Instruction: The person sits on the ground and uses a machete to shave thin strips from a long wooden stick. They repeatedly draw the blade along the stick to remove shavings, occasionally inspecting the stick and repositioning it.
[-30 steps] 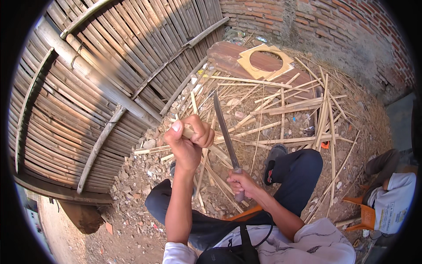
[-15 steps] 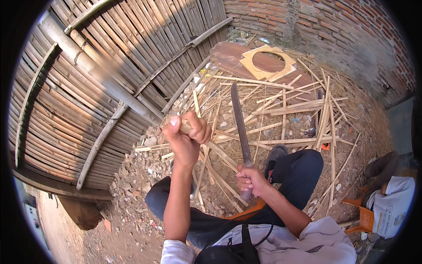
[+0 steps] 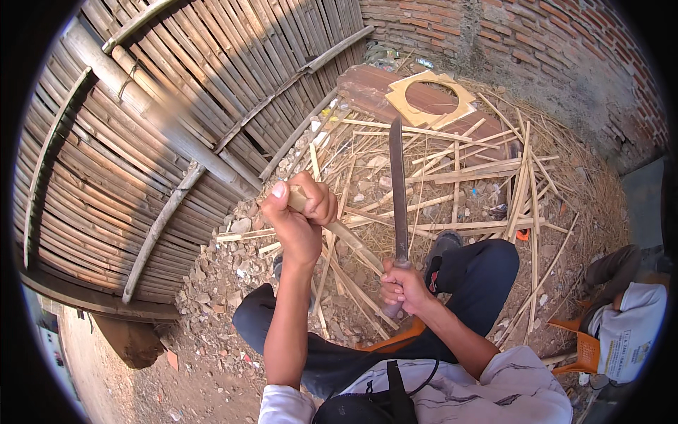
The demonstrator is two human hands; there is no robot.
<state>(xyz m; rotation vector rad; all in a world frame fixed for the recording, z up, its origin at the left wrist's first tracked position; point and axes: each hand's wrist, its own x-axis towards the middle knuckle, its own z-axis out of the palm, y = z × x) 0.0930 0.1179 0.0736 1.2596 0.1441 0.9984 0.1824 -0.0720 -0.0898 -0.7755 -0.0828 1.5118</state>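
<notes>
My left hand (image 3: pixel 300 219) is closed round the upper end of a bamboo strip (image 3: pixel 355 244), which slants down to the right toward my other hand. My right hand (image 3: pixel 405 288) grips the handle of a long machete (image 3: pixel 398 187), its dark blade standing nearly upright and pointing away from me. The strip's lower end comes close to the fingers of my right hand; whether it touches them I cannot tell. Beyond both hands, many split bamboo strips (image 3: pixel 487 169) lie criss-crossed on the ground.
A bamboo slat wall (image 3: pixel 127 191) rises at the left, a brick wall (image 3: pixel 551 56) at the back right. A pale board with a round hole (image 3: pixel 397 99) lies on a brown plank (image 3: pixel 360 88). Another person (image 3: pixel 625 332) is near the right edge. Rubble (image 3: pixel 219 283) covers the ground.
The machete's blade has swung to the right and now stands more upright. My left hand and the bamboo strip have barely moved.
</notes>
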